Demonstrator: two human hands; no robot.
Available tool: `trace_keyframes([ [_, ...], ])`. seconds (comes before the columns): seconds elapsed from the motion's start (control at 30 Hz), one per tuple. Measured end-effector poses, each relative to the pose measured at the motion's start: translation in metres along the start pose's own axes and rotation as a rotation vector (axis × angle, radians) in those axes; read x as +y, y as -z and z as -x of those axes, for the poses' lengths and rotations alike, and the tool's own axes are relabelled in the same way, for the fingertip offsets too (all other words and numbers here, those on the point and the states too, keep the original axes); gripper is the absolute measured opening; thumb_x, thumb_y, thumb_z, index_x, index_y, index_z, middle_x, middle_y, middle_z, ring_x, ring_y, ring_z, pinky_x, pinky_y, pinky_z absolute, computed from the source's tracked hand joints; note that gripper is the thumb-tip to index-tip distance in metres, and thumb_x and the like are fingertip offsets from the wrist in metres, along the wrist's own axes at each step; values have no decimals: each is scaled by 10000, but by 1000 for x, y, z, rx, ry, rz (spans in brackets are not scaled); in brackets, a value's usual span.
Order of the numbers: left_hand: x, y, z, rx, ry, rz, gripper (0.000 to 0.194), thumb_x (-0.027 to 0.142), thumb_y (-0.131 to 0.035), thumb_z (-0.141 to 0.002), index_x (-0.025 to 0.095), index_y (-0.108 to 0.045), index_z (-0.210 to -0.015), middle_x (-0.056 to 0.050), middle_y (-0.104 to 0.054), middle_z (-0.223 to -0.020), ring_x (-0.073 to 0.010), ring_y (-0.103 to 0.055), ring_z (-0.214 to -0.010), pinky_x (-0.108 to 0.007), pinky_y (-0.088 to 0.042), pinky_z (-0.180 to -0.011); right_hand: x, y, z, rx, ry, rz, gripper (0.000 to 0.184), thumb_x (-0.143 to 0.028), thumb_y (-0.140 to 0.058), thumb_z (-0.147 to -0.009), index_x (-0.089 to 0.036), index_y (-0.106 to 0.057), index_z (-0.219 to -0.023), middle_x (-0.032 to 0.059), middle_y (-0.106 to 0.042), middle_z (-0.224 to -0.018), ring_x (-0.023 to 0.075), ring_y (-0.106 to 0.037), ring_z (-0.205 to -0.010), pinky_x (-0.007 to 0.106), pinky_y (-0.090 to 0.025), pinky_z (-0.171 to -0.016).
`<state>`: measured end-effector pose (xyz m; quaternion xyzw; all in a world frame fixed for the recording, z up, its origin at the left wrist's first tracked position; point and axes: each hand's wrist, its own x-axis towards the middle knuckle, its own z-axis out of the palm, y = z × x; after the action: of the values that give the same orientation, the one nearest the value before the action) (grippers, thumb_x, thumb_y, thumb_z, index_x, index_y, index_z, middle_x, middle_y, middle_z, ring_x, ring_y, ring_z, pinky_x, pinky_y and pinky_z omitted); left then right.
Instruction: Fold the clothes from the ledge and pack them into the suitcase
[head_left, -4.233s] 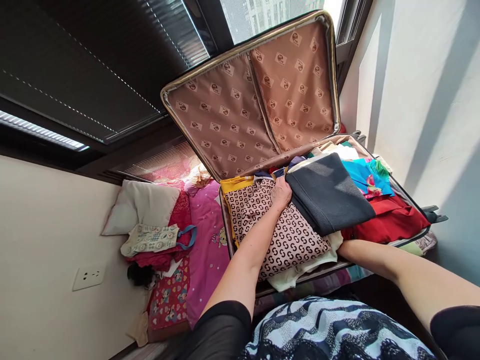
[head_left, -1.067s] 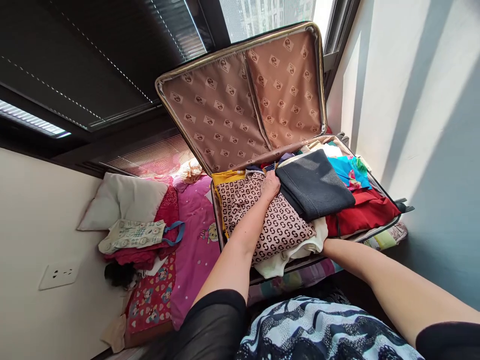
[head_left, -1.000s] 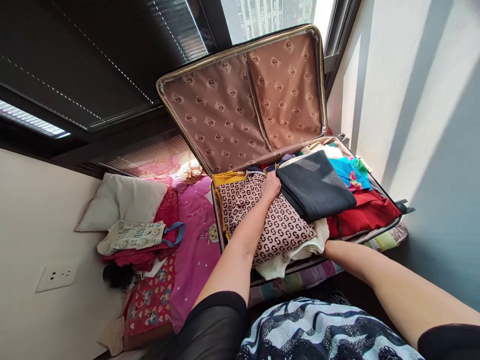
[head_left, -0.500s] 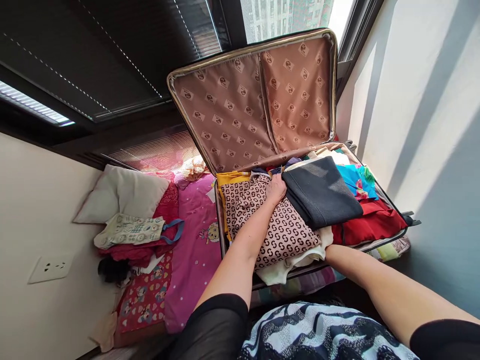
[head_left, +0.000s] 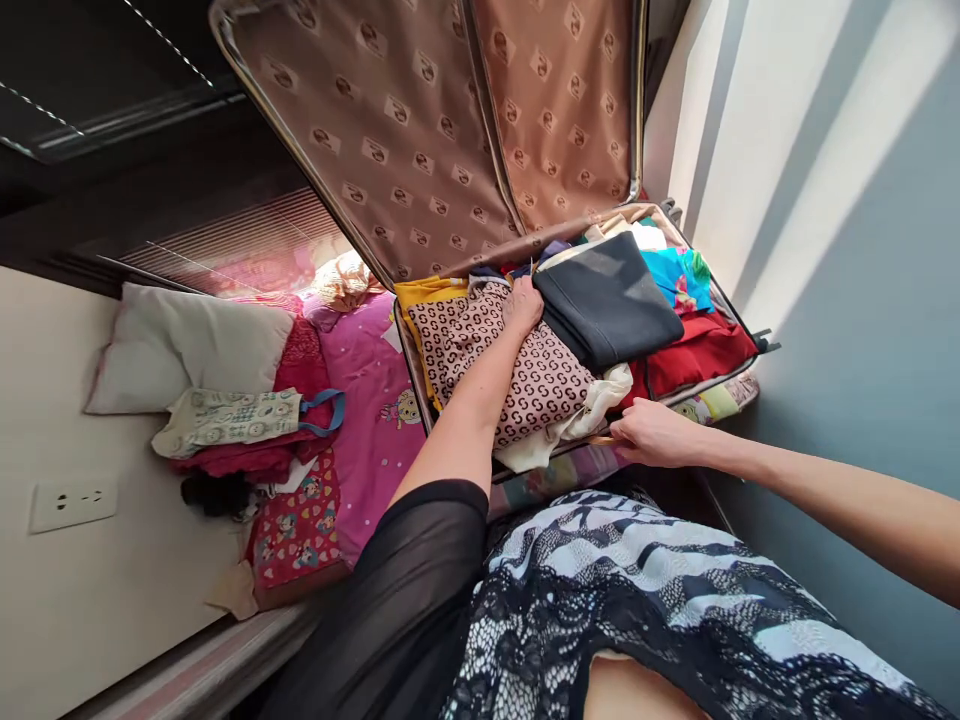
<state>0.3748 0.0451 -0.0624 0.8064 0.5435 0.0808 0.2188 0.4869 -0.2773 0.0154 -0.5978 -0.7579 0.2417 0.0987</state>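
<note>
An open suitcase (head_left: pixel 491 120) holds piled clothes. My left hand (head_left: pixel 523 303) is closed at the far edge of a beige garment with a dark repeating pattern (head_left: pixel 551 385); its fingertips are partly hidden. Right beside that hand lies a folded dark grey garment (head_left: pixel 611 300). My right hand (head_left: pixel 649 432) is closed in a pinch at the suitcase's front rim, on what looks like its zipper edge. Close to it, a white garment (head_left: pixel 607 392) bulges over the rim. A red garment (head_left: pixel 701 352) and a bright blue floral one (head_left: pixel 679 277) fill the right end.
Left of the suitcase are a pink bedspread (head_left: pixel 367 400), a white pillow (head_left: pixel 199 335) and a printed cloth bag (head_left: pixel 232 415) with a blue strap. A wall (head_left: pixel 847 300) rises close on the right. The suitcase lid stands upright at the back.
The view has tilted down and come closer. My right hand has come out from under the white garment to the front rim. My left hand stays on the patterned garment.
</note>
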Motion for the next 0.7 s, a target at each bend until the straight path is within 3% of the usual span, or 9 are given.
trace_keyframes([
  [0.07, -2, -2, -2, 6, -10, 8, 387, 225, -351, -1090, 235, -613, -1374, -141, -655, -1388, -301, -673, -1271, -409, -517, -1064, -4, 3, 21, -118, 83, 56, 189, -224, -743, -901, -197, -697, -719, 71, -658, -697, 199, -619, -757, 371, -491, -842],
  [0.1, -2, -3, -2, 5, -13, 6, 387, 222, -352, -1088, 233, -613, -1373, -143, -656, -1386, -303, -672, -1268, -411, -516, -1063, -6, 2, 31, -137, 112, 94, 124, -187, -731, -892, -197, -722, -769, 91, -700, -780, 223, -641, -839, 392, -481, -883],
  [0.17, -2, -2, -3, 7, -19, -4, 387, 216, -346, -1086, 226, -612, -1367, -145, -655, -1389, -302, -669, -1267, -409, -515, -1062, -8, -7, 46, -74, 109, 159, 87, -146, -717, -897, -213, -767, -919, 140, -751, -1139, 294, -635, -1150, 461, -463, -1006],
  [0.23, -1, -1, -2, 9, -23, -18, 387, 211, -339, -1085, 219, -610, -1361, -146, -653, -1401, -299, -664, -1270, -402, -516, -1062, -8, -26, 55, 31, 73, 177, 129, -135, -716, -906, -231, -773, -970, 139, -634, -1467, 355, -496, -1409, 532, -445, -1085],
  [0.27, -1, -1, -1, 9, -26, -26, 388, 209, -337, -1084, 219, -609, -1362, -143, -652, -1408, -295, -663, -1272, -397, -516, -1064, -6, -37, 57, 82, 57, 165, 108, -137, -714, -912, -226, -765, -946, 133, -583, -1534, 365, -449, -1456, 544, -456, -1094],
  [0.33, 0, 0, 0, 6, -32, -39, 392, 205, -338, -1084, 227, -605, -1370, -134, -650, -1419, -286, -664, -1274, -387, -515, -1068, 0, -59, 56, 176, 39, 117, 96, -153, -684, -950, -210, -740, -896, 143, -594, -1495, 346, -473, -1420, 522, -505, -1074],
  [0.4, 0, 0, 0, 4, -36, -46, 394, 202, -350, -1082, 239, -605, -1380, -132, -654, -1417, -284, -667, -1276, -385, -517, -1071, 7, -76, 50, 266, 36, 76, 184, -158, -591, -1015, -210, -733, -909, 148, -674, -1302, 288, -566, -1257, 458, -550, -1025],
  [0.53, 0, 1, 1, 7, -24, -35, 392, 177, -370, -1069, 237, -623, -1363, -147, -675, -1371, -302, -678, -1273, -400, -523, -1061, 19, -90, 33, 403, -15, 27, 333, -188, -424, -1096, -217, -738, -989, 111, -682, -954, 233, -585, -926, 376, -562, -878],
  [0.7, 0, 1, 0, 8, -23, -29, 370, 172, -384, -1062, 234, -630, -1331, -146, -673, -1376, -307, -677, -1275, -399, -524, -1054, 26, -90, 28, 424, -7, -65, 294, -262, -448, -1109, -215, -736, -1076, 113, -685, -982, 240, -570, -918, 394, -546, -879],
])
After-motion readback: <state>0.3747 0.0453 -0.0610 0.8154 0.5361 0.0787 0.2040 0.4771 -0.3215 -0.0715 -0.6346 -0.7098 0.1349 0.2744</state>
